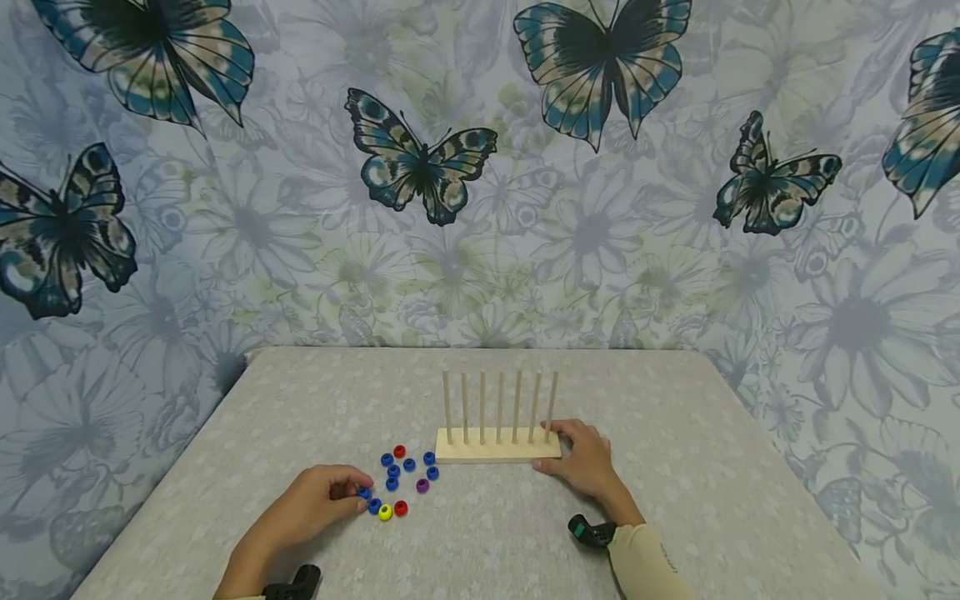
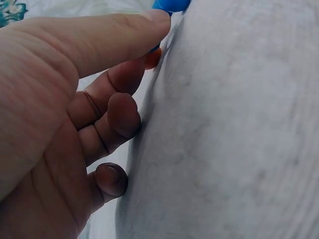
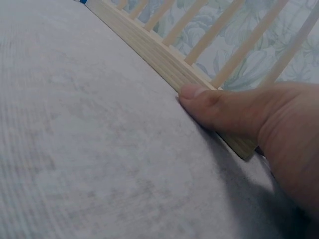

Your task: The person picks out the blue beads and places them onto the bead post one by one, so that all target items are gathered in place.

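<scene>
On the table, my left hand [image 1: 318,504] pinches a blue bead [image 1: 363,492] between thumb and fingertips, at the left edge of a loose group of beads. In the left wrist view the thumb lies across a blue bead [image 2: 172,5], and the other fingers are loosely bent by the cloth. My right hand [image 1: 585,460] grips the right end of a wooden peg stand [image 1: 495,454], thumb along its front side and fingers behind. Several upright pegs rise from its base, all bare. The right wrist view shows the thumb pressed on the base [image 3: 159,59].
Beside the stand's left end lie more blue beads, two red beads [image 1: 401,507], a yellow bead [image 1: 385,512] and a purple bead [image 1: 422,486]. A pale patterned cloth covers the table [image 1: 337,392]. Behind it hangs a butterfly-print backdrop [image 1: 450,275].
</scene>
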{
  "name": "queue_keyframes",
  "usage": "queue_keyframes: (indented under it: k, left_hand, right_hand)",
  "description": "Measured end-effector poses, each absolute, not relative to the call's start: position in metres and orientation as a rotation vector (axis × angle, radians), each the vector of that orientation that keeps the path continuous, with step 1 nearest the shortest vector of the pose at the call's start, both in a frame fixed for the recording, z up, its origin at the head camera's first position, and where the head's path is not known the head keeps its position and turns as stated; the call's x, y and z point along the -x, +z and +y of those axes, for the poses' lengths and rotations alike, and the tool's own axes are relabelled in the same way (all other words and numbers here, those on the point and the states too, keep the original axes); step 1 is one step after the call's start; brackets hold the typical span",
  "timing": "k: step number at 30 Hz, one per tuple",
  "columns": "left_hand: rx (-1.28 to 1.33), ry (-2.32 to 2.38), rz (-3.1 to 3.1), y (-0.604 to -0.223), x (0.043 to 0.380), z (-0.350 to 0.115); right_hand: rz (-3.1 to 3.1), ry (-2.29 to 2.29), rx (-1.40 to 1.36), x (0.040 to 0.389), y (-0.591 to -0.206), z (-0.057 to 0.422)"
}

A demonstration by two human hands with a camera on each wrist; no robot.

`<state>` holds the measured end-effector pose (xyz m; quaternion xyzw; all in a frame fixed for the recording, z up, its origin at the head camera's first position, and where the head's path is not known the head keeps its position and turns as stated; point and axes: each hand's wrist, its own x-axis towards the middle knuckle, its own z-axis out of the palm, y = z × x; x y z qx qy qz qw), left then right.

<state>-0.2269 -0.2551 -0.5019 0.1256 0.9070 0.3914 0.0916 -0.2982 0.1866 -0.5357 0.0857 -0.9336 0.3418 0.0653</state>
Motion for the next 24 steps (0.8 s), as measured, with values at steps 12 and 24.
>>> queue_keyframes:
  k: [12, 24]
  left_hand:
    - [-0.262, 1.134, 2.835, -0.500, 0.226, -0.249]
    - [-0.296, 1.099, 3.185, -0.493, 0.225, -0.241]
  right_hand:
    - [-2.819, 1.032, -0.267, 0.297, -0.536, 0.187]
    - [-2.822, 1.050, -0.282, 0.297, -0.535, 0.188]
